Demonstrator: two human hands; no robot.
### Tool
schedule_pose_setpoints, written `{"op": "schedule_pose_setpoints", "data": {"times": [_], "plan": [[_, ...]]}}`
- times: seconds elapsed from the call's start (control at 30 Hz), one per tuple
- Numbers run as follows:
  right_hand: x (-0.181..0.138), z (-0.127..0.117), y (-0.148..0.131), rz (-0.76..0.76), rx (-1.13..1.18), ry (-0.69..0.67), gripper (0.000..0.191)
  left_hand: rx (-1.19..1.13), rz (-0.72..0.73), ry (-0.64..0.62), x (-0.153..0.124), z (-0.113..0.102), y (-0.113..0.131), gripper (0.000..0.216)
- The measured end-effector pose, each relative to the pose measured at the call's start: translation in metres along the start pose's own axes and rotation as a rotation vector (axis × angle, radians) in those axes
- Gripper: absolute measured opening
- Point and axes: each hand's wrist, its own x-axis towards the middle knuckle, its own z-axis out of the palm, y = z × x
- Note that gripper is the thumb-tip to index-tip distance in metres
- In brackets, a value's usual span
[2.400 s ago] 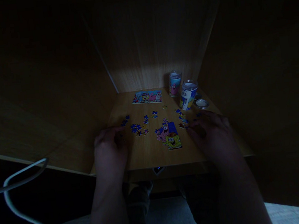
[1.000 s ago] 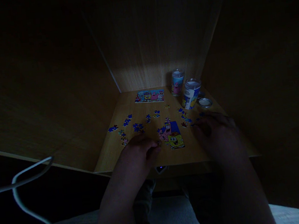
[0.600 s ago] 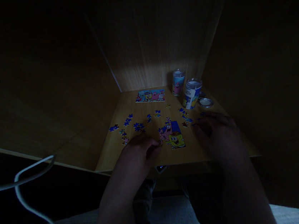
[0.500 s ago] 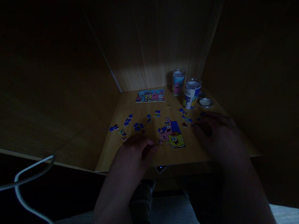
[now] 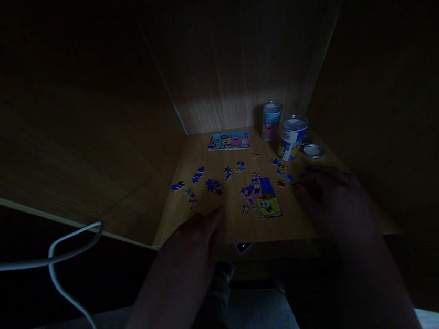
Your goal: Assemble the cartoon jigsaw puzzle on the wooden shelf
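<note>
A partly joined cartoon puzzle (image 5: pixel 263 197) lies in the middle of the small wooden table (image 5: pixel 230 226). My left hand (image 5: pixel 197 231) hovers at the table's front edge, left of that puzzle, with its fingers stretched forward and nothing seen in them. Arched palm-down on the table, my right hand (image 5: pixel 332 199) sits to the right of the puzzle, its fingertips beside a few loose pieces (image 5: pixel 284 177). More loose blue pieces (image 5: pixel 214 185) are scattered ahead of my left hand. The light is very dim.
A finished cartoon picture (image 5: pixel 228 141) lies flat at the back of the table. Two printed cans (image 5: pixel 271 120) (image 5: pixel 291 138) and a round lid (image 5: pixel 313 149) stand at the back right. Wooden panels close in both sides and the back. A white cable (image 5: pixel 67 256) hangs at the left.
My left hand moved from the left of the table to the puzzle's left edge, then drew back to the front edge. My right hand stayed put. The view shifted slightly left.
</note>
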Motion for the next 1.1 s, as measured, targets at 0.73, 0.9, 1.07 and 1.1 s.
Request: {"op": "schedule_pose_setpoints", "data": {"times": [0.73, 0.9, 1.07, 1.1], "plan": [[-0.001, 0.001, 0.0, 0.007, 0.011, 0.009, 0.032, 0.181, -0.144, 0.026, 0.01, 0.004, 0.007, 0.035], [0.0, 0.002, 0.002, 0.01, 0.0, -0.001, 0.032, 0.286, -0.274, 0.003, 0.013, -0.004, -0.011, 0.04], [0.001, 0.0, -0.001, 0.014, 0.011, -0.008, 0.032, 0.245, -0.251, 0.038, 0.012, -0.007, -0.021, 0.039], [0.001, -0.001, -0.002, 0.017, 0.011, -0.007, 0.032, 0.199, -0.227, 0.042, 0.012, -0.007, -0.022, 0.037]]}}
